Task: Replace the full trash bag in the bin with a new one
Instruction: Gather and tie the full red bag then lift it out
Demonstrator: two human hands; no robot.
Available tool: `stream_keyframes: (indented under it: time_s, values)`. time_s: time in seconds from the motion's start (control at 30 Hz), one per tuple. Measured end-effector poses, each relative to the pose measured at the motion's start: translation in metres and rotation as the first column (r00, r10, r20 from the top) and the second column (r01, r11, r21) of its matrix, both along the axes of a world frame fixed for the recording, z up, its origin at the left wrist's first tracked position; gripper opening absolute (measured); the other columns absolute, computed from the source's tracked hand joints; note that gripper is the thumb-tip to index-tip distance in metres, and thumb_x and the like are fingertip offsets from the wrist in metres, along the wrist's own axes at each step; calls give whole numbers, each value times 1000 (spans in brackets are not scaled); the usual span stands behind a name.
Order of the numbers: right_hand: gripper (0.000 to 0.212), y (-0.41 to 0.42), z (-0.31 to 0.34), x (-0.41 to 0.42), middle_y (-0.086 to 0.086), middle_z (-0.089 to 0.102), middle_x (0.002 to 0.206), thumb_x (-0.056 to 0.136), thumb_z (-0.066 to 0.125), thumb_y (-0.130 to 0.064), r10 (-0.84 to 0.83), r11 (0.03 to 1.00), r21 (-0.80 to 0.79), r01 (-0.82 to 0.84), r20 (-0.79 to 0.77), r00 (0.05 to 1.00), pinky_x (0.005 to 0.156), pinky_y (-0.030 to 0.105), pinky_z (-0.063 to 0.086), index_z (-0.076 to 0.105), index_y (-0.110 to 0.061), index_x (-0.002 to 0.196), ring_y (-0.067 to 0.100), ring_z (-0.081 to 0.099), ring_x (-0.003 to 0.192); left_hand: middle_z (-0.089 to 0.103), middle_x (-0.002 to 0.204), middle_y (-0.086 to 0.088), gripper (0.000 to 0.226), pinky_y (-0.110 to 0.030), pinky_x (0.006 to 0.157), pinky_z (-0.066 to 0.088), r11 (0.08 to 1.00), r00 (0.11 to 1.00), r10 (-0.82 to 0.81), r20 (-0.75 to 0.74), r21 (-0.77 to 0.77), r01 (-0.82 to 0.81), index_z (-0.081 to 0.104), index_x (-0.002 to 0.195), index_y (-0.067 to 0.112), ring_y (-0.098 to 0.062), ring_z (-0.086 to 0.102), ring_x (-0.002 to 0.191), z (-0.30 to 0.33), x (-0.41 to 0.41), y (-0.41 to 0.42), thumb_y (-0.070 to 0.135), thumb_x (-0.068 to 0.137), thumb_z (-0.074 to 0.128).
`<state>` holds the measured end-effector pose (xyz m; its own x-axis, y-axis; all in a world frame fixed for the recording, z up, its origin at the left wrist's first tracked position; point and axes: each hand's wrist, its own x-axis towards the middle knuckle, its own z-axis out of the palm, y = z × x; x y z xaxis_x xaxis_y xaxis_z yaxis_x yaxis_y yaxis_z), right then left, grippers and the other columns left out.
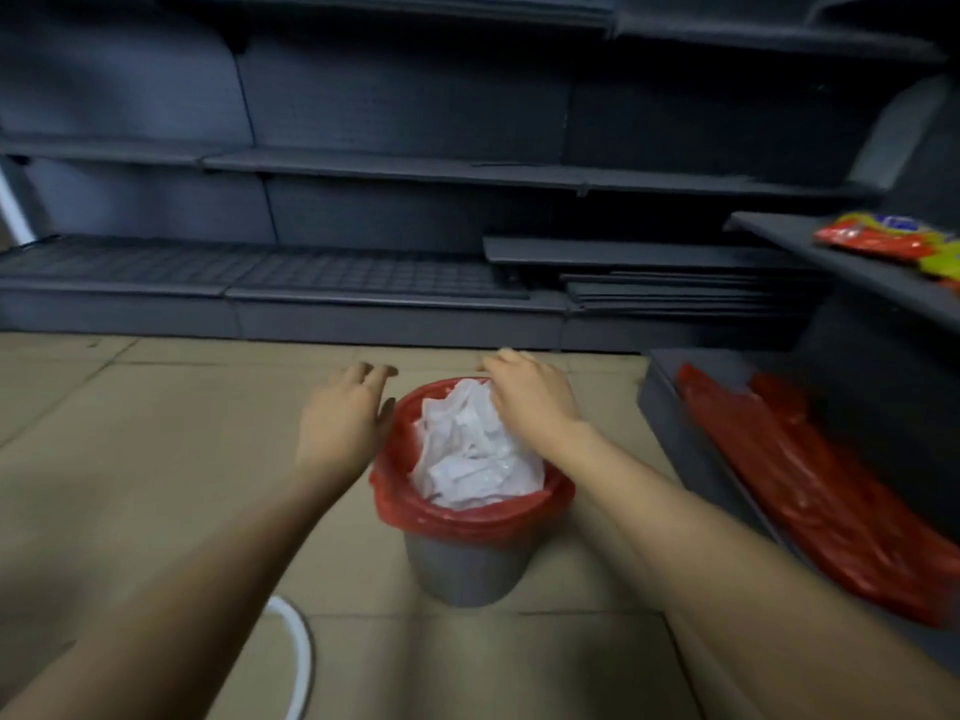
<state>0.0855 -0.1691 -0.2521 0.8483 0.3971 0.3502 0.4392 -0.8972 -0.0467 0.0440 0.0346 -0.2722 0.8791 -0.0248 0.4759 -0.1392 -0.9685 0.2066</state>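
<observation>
Task at its start — the full red bag lines the bin. Left hand and right hand hover at its rim, fingers relaxed, holding nothing. Spare bags lie right of the bin — unused.

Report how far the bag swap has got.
Nothing is done yet: the red bag, stuffed with white waste, is still folded over the grey bin. In hand: the left hand and right hand reach for its rim. Left: lift it out and fit a spare red bag from the low shelf.
</observation>
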Motion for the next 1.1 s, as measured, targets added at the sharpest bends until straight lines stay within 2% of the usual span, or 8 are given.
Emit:
stream_keyframes:
  time_s: [0.13, 0.27, 0.43, 0.6, 0.7, 0.87, 1.0, 1.1]
  values:
    - [36, -61, -12, 8, 3, 58, 127, 89, 45, -10, -188, 982, -1, 188, -43, 981, 86, 38, 48, 57, -19, 121, 27, 57, 113, 63, 110, -12, 33, -39, 74, 47, 998, 997, -54, -53, 38, 56, 59, 115, 14, -35, 59, 96, -20, 13, -26, 19, 83, 53]
    - [32, -82, -30, 15, 3, 59, 126, 94, 44, -18, -241, 969, -75, 235, -78, 967, 84, 37, 50, 55, -19, 124, 23, 58, 111, 66, 90, -9, 46, -40, 68, 51, 982, 995, -34, -94, 183, 50, 63, 104, 14, -34, 62, 79, -43, 24, -5, 30, 73, 32]
    - [32, -82, -53, 18, 5, 61, 121, 95, 44, -31, -290, 957, -44, 287, -140, 947, 83, 34, 50, 56, -16, 122, 25, 61, 104, 66, 90, -14, 25, -39, 71, 48, 992, 979, 65, -191, 121, -42, 61, 100, 9, -36, 60, 81, -62, 26, 7, 23, 80, 55]
    - [31, -74, -66, 22, 12, 68, 106, 95, 43, -34, -336, 942, -61, 330, -216, 917, 72, 33, 48, 62, -12, 108, 32, 64, 95, 62, 91, -17, 17, -40, 67, 47, 1000, 983, 17, -182, -1, -17, 56, 98, 6, -37, 58, 80, -67, 25, 6, 13, 84, 49]
    - [27, -68, -68, 22, 13, 70, 98, 94, 47, -31, -351, 935, -24, 354, -208, 913, 66, 30, 43, 64, -11, 102, 32, 65, 89, 61, 88, -16, 16, -42, 64, 49, 1000, 990, 0, -140, -29, -4, 60, 94, 5, -37, 58, 76, -69, 23, 4, 8, 84, 49]
    - [15, -65, -63, 20, 12, 71, 91, 89, 51, -14, -368, 920, 74, 386, -186, 911, 68, 33, 49, 65, -13, 94, 31, 65, 83, 59, 81, -15, 15, -42, 63, 48, 990, 993, 58, -103, -121, -70, 62, 85, 4, -35, 56, 73, -68, 24, 3, 5, 85, 47]
    - [16, -65, -49, 17, 11, 70, 88, 88, 50, -10, -320, 937, 95, 337, -161, 934, 63, 29, 44, 66, -13, 90, 30, 64, 81, 60, 83, -9, 16, -40, 62, 48, 990, 998, 42, -39, -132, -46, 60, 85, 8, -32, 56, 73, -51, 23, -1, 3, 85, 45]
    - [19, -59, -34, 17, 11, 71, 91, 87, 49, -10, -264, 945, 165, 282, -123, 957, 68, 34, 50, 68, -15, 90, 31, 64, 84, 60, 85, -6, 15, -36, 59, 43, 977, 999, 53, 8, -209, -50, 61, 85, 11, -30, 56, 74, -29, 28, -7, 3, 84, 48]
